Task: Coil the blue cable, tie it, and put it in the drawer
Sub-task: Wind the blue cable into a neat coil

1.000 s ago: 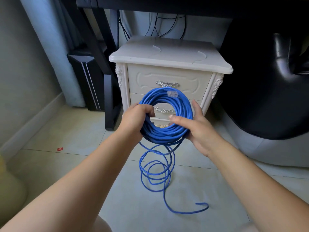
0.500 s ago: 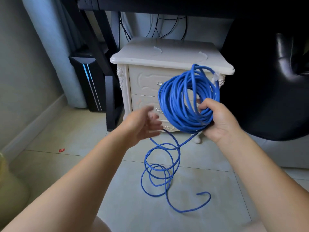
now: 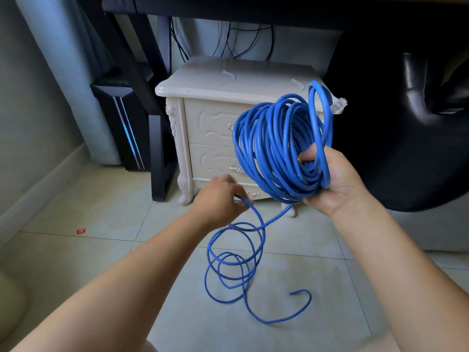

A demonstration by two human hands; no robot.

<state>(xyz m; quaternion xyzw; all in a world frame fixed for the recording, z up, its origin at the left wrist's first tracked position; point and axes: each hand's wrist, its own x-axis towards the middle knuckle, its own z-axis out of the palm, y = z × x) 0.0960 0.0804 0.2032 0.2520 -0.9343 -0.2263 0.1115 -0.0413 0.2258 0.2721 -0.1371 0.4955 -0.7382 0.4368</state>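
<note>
A thick coil of the blue cable point(image 3: 275, 148) is held upright in front of the white nightstand point(image 3: 215, 115). My right hand point(image 3: 337, 181) grips its lower right side, fingers curled through the loops. A clear plug point(image 3: 338, 105) sticks out at the coil's top right. From the coil's bottom the loose cable runs down to several slack loops on the floor point(image 3: 233, 265). My left hand point(image 3: 222, 199), blurred, pinches this loose strand just below the coil. Both drawers of the nightstand are shut.
A black desk leg point(image 3: 157, 138) and a computer tower point(image 3: 121, 128) stand left of the nightstand. A black leather chair point(image 3: 416, 123) fills the right side. A small red scrap point(image 3: 81, 231) lies on the tiled floor at left.
My left hand let go of the coil, dropped and took hold of the loose strand. My right hand carried the coil up and to the right.
</note>
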